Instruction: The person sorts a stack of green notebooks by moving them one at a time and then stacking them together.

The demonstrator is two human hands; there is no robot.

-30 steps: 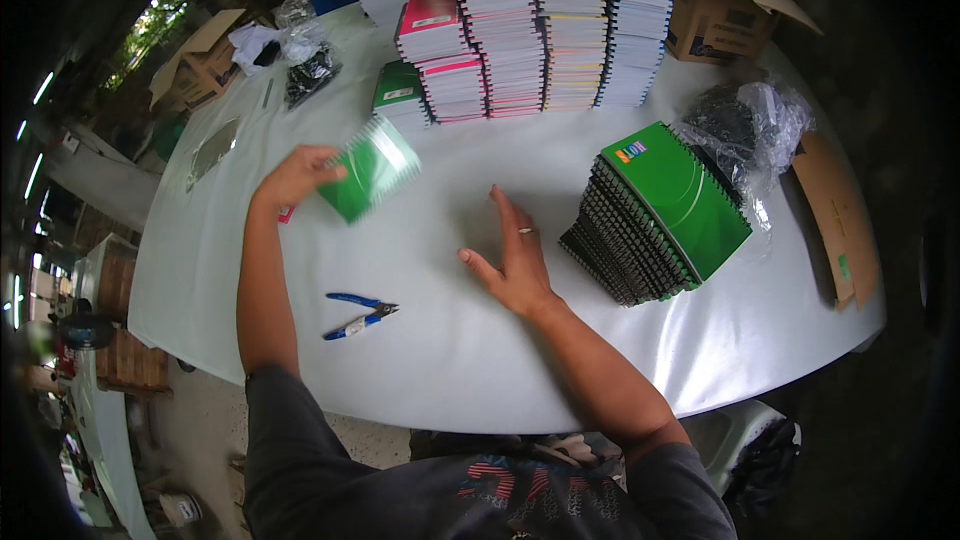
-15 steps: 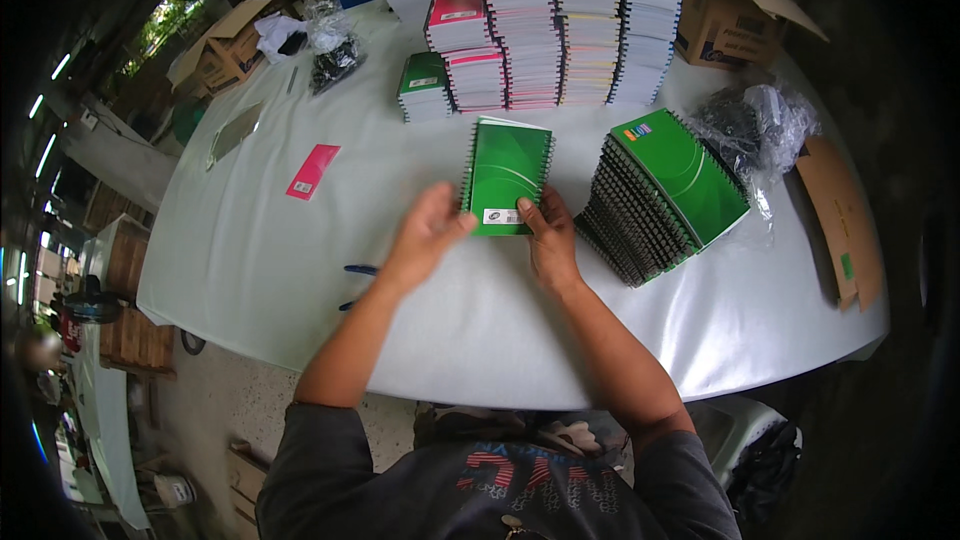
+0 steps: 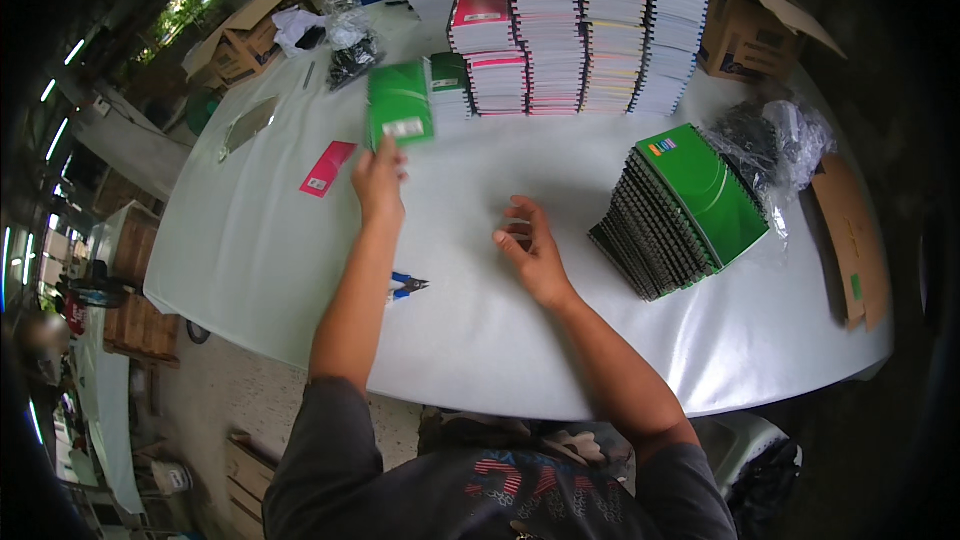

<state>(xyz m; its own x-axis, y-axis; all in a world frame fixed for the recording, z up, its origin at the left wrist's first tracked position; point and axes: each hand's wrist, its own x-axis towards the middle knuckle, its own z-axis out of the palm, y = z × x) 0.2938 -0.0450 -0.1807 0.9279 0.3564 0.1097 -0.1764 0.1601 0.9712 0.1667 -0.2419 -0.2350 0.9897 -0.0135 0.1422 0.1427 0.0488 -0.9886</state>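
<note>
My left hand [image 3: 380,180] grips the lower edge of a green spiral notebook [image 3: 400,100], held out in front of a short stack of green notebooks [image 3: 449,75]. The held notebook is slightly blurred and hides part of that stack. Over the middle of the table, my right hand [image 3: 533,252] hangs with its fingers apart and nothing in them. To its right leans a tall stack of green notebooks [image 3: 690,200] with black spiral edges. Blue-handled cutting pliers [image 3: 408,286] lie beside my left forearm.
Tall stacks of red [image 3: 540,30], yellow [image 3: 610,30] and blue-topped notebooks [image 3: 675,30] stand at the back. A pink card [image 3: 327,168] lies at left. Cardboard boxes [image 3: 745,35], crumpled clear plastic [image 3: 785,140] and a flat cardboard piece [image 3: 850,240] line the right side.
My left hand has carried the green notebook away from the middle, forward and left toward the short stack. My right hand has let go of it. The view has shifted slightly.
</note>
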